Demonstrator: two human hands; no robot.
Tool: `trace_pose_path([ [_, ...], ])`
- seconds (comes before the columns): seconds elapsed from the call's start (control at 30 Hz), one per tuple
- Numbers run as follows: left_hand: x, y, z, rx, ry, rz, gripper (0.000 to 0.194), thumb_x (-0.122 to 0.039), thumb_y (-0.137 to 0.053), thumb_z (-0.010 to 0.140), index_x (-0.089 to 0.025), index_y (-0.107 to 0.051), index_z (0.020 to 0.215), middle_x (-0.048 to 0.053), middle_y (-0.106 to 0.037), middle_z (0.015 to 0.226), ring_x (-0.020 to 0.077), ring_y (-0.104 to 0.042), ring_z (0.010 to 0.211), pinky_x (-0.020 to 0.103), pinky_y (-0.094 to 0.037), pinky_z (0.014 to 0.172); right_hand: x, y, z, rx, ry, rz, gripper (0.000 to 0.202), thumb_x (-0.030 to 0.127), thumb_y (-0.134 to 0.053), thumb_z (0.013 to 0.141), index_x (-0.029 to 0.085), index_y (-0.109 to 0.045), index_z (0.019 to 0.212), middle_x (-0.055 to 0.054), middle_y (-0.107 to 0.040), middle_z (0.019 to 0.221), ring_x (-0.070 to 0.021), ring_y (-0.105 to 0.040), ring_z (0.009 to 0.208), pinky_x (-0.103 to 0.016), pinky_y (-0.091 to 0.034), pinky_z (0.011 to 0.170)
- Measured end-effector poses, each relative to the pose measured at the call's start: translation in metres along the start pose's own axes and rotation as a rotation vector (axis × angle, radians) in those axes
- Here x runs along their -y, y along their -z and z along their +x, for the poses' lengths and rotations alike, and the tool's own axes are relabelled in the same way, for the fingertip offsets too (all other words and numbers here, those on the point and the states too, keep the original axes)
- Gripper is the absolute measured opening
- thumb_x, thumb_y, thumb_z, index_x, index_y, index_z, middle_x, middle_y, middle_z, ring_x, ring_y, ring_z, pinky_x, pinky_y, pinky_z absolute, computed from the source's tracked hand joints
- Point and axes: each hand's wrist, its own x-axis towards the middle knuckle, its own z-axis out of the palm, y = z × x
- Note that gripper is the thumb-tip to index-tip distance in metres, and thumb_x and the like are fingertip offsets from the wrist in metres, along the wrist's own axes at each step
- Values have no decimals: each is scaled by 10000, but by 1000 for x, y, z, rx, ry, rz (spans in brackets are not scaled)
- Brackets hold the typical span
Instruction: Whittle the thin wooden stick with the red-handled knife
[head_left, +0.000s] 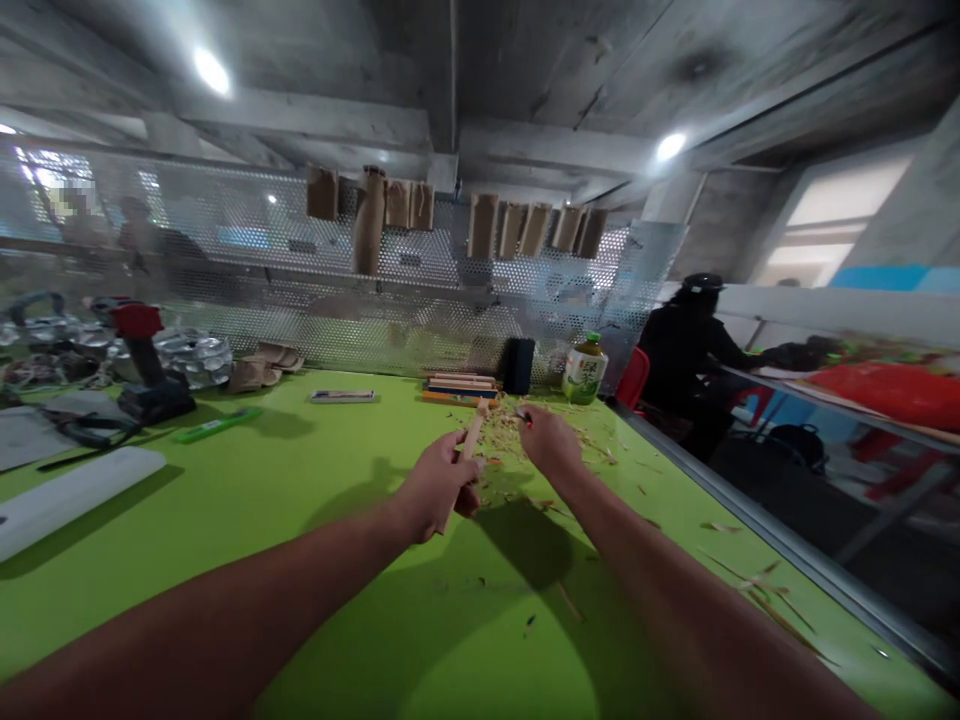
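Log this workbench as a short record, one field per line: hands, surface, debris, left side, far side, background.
Left hand: holds a pale wooden strip
Right hand: closed around a small object with a red part, mostly hidden
Surface: green tabletop
Debris: wood shavings, mostly toward the right
Left side: red-and-black drill, white bar
Far side: green-capped bottle
Background: seated person in dark clothing, right

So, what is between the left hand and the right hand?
In the head view, the upper part of the wooden strip and pale shavings scattered on the green table.
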Motion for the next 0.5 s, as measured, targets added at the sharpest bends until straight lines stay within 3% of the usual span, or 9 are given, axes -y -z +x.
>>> trace_pose_path([
  [0.1,3,4,5,-6,-7,13,414,-237,-537,871,-194,-414,1263,-4,-592,817,34,-404,425,163,-345,403,20,-1,-13,6,142,9,319,274,-420,882,263,-665,1086,-66,-714,946,-202,-645,830,-256,-398,698],
  [0.23,3,2,4,39,2,-34,139,-283,-423,918,-185,-493,988,-60,-470,668,35,-324,404,162,-278,374,36,1,-23,73,187,-54,276,262,-407,898,237,-667,984,-71,-707,869,-188,-641,767,-251,-385,655],
  [0.3,1,0,3,63,33,-66,109,-259,-405,916,-197,-478,968,-80,-403,624,41,-298,394,166,-258,371,39,4,-25,80,186,-68,281,262,-394,913,230,-661,992,-75,-705,888,-179,-643,784,-243,-381,653],
  [0.5,-7,-5,-4,38,93,-74,103,-242,-393,925,-198,-457,992,-84,-383,625,42,-282,399,173,-238,382,36,4,-18,43,191,-81,288,271,-395,921,220,-670,992,-87,-707,904,-187,-652,827,-246,-401,680],
])
